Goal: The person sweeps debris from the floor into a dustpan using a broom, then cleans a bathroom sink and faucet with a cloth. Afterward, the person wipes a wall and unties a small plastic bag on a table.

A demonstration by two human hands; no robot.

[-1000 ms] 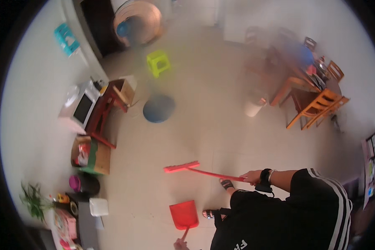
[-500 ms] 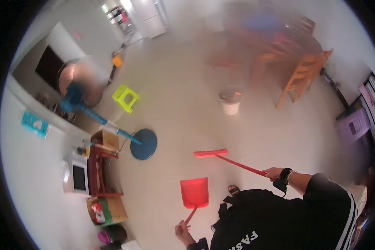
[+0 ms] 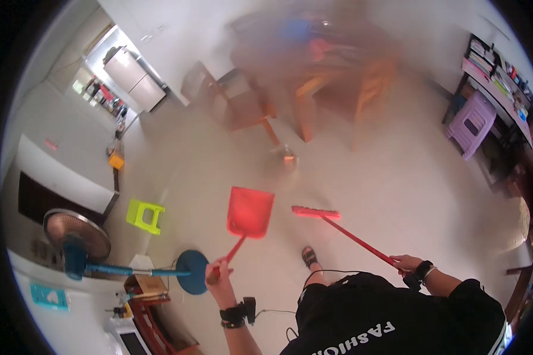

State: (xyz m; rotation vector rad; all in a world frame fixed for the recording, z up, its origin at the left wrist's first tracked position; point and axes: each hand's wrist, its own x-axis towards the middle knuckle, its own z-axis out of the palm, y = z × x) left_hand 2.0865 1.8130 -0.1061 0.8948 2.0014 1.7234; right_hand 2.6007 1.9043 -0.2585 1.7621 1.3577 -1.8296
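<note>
Plainly, both hands are full: dustpan on the left, broom on the right

From my remote seat I look down through the head view, and I see the left hand (image 3: 219, 273) curled around the handle of a red dustpan (image 3: 250, 212). The handle runs up from that grip, tilting a little to the right, and the pan sits beyond it with its wide, straight edge pointing away from the person. I cannot tell whether the pan touches the floor (image 3: 385, 171) or hangs above it.

The right hand (image 3: 405, 264) is closed around the stick of a red broom (image 3: 361, 242). The stick slants up and to the left, ending in a crosswise head, bristles on the far side. That head lies to the right of the pan, near it, with a strip of floor between them. Dark bands circle both wrists.

Below the broom head I make out a sandalled foot (image 3: 309, 257), and nearer me a black shirt (image 3: 408, 316) with white lettering.

Off to the left, a yellow-green stool (image 3: 137, 214) stands on the floor, and a blue standing fan (image 3: 192, 272) has its round base close beside the left hand. At the far right I see a purple stool (image 3: 472, 123) next to a bench (image 3: 490, 84) loaded with books. Wooden chairs (image 3: 243, 109) up ahead are hazy.
</note>
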